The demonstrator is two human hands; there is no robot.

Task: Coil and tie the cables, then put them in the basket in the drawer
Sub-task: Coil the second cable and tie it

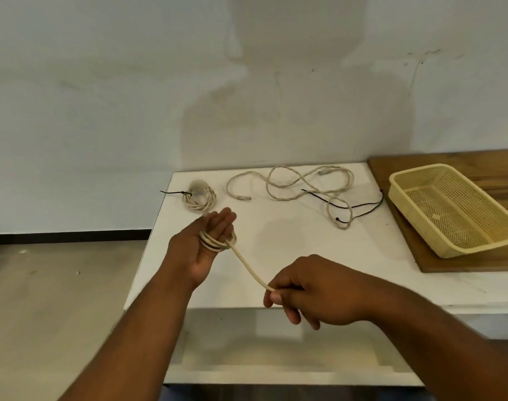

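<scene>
A cream cable (248, 266) is wound in a few loops around the fingers of my left hand (206, 244), which is held flat, palm up, over the white table (304, 256). My right hand (307, 293) pinches the cable's free end, and the stretch between the hands is taut. A coiled cream cable (199, 198) bound with a black tie lies at the table's back left. A loose cream cable (304, 186) sprawls across the back, with black ties (351, 205) lying over it. The yellow plastic basket (420, 227) sits empty at the right.
The basket rests on a wooden board (464, 266) at the table's right side. An open white drawer (276, 357) sticks out below the table's front edge, under my arms. A white wall stands behind; grey floor lies to the left.
</scene>
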